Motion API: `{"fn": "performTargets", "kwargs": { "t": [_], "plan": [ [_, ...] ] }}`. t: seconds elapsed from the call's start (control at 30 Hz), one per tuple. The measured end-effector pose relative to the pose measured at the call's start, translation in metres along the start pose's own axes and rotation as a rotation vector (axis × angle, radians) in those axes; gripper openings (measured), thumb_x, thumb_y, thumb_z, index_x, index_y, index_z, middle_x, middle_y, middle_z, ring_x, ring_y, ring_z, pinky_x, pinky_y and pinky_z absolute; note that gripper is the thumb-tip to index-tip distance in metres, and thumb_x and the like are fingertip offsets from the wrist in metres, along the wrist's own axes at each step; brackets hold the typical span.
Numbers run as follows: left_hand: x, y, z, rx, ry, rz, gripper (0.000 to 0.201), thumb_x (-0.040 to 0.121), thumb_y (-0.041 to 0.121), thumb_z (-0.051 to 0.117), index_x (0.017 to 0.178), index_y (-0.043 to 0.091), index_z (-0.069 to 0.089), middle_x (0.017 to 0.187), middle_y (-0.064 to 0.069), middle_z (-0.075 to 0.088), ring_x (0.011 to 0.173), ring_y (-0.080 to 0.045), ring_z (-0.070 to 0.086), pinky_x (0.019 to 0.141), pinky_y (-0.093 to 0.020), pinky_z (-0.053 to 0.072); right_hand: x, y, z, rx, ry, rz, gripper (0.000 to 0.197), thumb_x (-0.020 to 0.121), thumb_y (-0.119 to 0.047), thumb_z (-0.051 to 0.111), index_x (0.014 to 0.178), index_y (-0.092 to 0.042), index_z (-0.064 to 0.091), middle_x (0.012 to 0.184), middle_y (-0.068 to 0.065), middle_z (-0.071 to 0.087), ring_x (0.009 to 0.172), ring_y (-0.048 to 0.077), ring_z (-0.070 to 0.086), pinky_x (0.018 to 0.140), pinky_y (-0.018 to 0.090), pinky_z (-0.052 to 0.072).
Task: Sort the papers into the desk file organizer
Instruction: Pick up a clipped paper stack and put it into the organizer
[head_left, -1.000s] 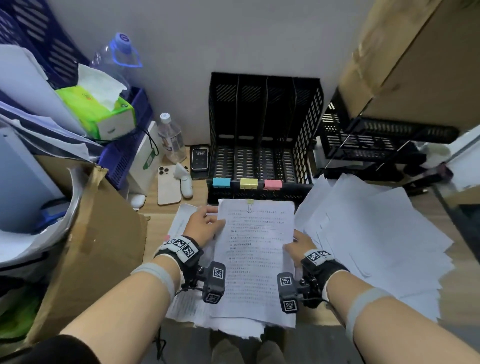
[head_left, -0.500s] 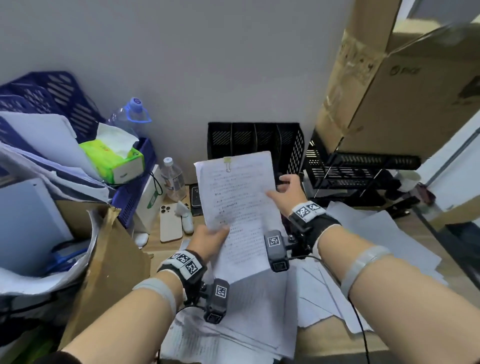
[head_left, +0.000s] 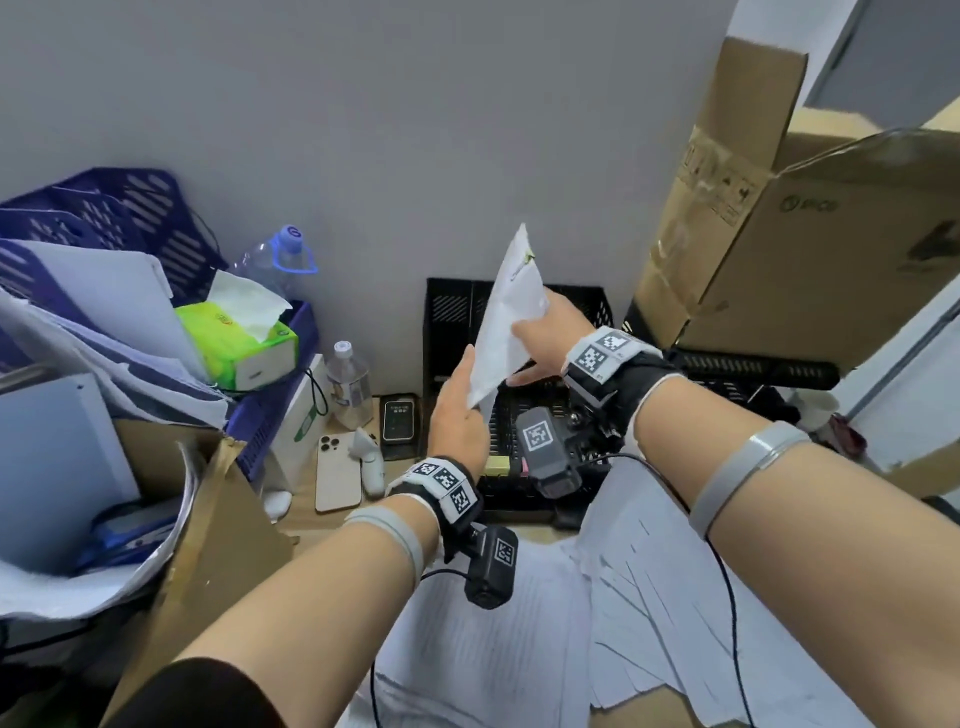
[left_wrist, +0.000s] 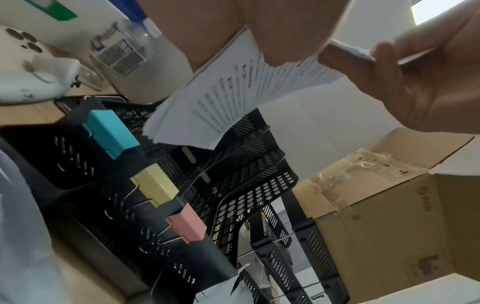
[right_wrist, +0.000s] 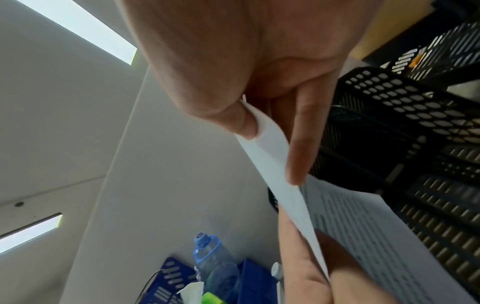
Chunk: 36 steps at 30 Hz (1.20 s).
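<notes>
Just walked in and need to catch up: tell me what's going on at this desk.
A person is filing papers. Both hands hold one clipped sheaf of printed pages upright over the black desk file organizer: the left hand at its lower edge, the right hand pinching its side. It is tilted edge-on above the slots and not yet inside one. Blue, yellow and pink clips mark the organizer's front. More loose sheets lie on the desk in front.

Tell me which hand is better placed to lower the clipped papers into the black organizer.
Probably the right hand: it grips the clipped papers high, directly above the black organizer, while the left hand pinches the bottom corner.
</notes>
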<state>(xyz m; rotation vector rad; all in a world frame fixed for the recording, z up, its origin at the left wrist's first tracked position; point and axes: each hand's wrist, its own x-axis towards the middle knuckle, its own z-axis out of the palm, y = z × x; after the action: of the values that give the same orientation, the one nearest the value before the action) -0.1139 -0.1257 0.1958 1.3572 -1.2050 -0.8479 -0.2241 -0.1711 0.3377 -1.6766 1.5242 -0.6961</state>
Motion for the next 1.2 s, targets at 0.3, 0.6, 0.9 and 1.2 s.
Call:
{"fn": "performTargets", "kwargs": {
  "t": [0.3,0.6,0.9,1.2],
  "plan": [
    [0.029,-0.033,0.034,0.031,-0.085,-0.299,0.068,0.098,0.015,0.058,0.157,0.027,0.027,0.129,0.003,0.054,0.114,-0.022,0.064,0.105,-0.041,0.051,0.066,0.053,-0.010,0.132,-0.014,0.019,0.053,0.090,-0.003,0.047,0.141,-0.018,0.039,0.134,0.016,0.053,0.101,0.028,0.061,0.084,0.043,0.058],
    [0.008,-0.096,0.002,0.148,0.177,-0.457,0.010,0.100,0.011,0.055,0.103,0.010,0.065,0.097,-0.011,0.067,0.071,-0.010,0.063,0.066,-0.022,0.052,0.076,0.128,0.043,0.166,-0.529,0.265,0.030,0.088,-0.010,0.061,0.115,-0.009,0.047,0.097,0.014,0.057,0.070,0.021,0.060,0.055,0.030,0.052],
    [-0.091,-0.151,-0.081,0.669,0.211,-0.924,0.013,0.085,0.023,0.070,0.094,0.026,0.062,0.114,-0.011,0.068,0.102,-0.031,0.065,0.091,-0.032,0.052,0.009,0.208,0.123,-0.183,-0.806,0.300,0.021,0.085,-0.019,0.062,0.105,-0.015,0.065,0.098,0.006,0.062,0.088,0.023,0.061,0.080,0.041,0.059],
    [-0.138,-0.159,-0.104,0.690,0.004,-0.932,0.018,0.080,0.020,0.075,0.093,0.023,0.064,0.093,0.004,0.061,0.089,-0.021,0.059,0.074,-0.022,0.042,-0.041,0.247,0.149,-0.495,-0.753,0.264,0.062,0.085,-0.034,0.061,0.141,-0.022,0.038,0.141,0.011,0.045,0.120,0.028,0.053,0.092,0.031,0.046]
  ]
}}
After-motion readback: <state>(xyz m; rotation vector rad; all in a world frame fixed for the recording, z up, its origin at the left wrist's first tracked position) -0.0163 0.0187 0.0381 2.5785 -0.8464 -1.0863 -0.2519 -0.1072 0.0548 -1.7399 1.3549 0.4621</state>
